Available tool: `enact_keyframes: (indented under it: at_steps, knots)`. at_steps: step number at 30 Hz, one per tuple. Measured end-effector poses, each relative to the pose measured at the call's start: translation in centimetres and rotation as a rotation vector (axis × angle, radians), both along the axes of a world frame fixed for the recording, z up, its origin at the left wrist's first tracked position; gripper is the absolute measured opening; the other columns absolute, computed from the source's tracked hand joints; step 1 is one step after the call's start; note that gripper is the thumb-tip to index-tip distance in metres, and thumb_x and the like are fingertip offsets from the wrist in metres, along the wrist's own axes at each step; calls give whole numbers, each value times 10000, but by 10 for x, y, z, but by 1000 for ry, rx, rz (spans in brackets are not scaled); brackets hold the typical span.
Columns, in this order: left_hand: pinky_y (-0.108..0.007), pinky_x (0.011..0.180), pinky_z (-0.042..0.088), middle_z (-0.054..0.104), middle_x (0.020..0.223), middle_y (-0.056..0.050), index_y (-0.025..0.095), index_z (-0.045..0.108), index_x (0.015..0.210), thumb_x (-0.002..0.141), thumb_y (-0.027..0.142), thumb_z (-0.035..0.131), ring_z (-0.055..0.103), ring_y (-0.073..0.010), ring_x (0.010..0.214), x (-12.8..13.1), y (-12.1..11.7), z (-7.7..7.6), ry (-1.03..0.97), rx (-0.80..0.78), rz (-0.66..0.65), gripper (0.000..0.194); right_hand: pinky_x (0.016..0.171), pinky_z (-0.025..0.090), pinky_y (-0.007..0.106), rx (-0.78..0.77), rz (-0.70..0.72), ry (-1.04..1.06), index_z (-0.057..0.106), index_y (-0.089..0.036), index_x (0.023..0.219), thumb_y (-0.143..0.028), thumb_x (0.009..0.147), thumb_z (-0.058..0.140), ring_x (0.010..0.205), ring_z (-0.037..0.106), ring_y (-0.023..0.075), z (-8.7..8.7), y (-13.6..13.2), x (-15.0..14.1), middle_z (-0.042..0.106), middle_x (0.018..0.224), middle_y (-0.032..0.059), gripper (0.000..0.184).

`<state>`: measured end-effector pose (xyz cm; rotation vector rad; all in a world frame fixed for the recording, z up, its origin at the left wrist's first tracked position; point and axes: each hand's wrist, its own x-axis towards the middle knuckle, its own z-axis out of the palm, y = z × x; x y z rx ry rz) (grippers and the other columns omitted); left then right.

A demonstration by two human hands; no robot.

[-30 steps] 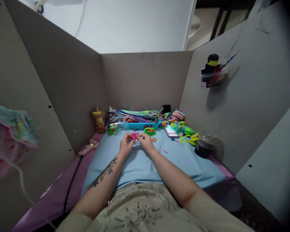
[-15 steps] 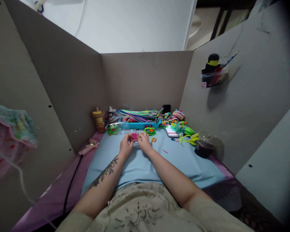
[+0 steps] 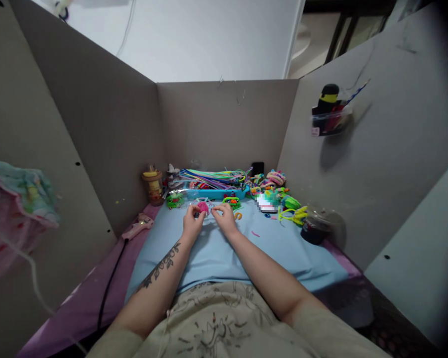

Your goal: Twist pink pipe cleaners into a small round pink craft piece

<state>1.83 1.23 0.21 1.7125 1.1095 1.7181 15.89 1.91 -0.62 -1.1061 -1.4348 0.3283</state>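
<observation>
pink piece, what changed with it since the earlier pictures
The pink piece and the left hand holding it have shifted slightly left. The right hand's fingertips, earlier at the piece, are now apart from it; whether they pinch something thin is unclear. The blue tray and glue gun stayed put.

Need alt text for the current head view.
Two bare hands work over a blue cloth: the left hand holds a small pink piece, the right hand is pinched just beside it. Behind them, a blue tray holds colorful craft stems; a pink glue gun lies at left.
</observation>
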Motion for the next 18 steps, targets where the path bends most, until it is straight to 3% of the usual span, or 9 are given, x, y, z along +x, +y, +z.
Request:
enact_keyframes:
  at_steps: [4, 14, 18]
  knots:
    - [-212, 599, 390, 504, 720, 20, 185, 455, 767, 723, 283, 592, 504, -102, 648, 2, -3, 2, 25, 1, -32, 174, 821, 407, 333, -64, 122, -27, 695, -210, 759, -308, 710, 635, 833, 521, 188, -2, 1, -3, 529, 798, 34, 125]
    - [-222, 593, 389, 527, 721, 15, 187, 485, 765, 721, 243, 576, 493, -103, 627, 0, -9, 6, 145, 20, 66, 116, 727, 425, 289, -33, 187, -22, 584, -197, 608, -263, 721, 552, 776, 515, 168, 6, -8, -6, 498, 733, 11, 134]
    - [-223, 607, 394, 522, 726, 13, 188, 477, 766, 726, 283, 581, 514, -109, 656, 0, -5, 2, 87, 9, 30, 146, 715, 423, 279, -31, 240, 33, 592, -197, 584, -304, 753, 526, 751, 531, 165, 9, -9, -3, 523, 686, 8, 211]
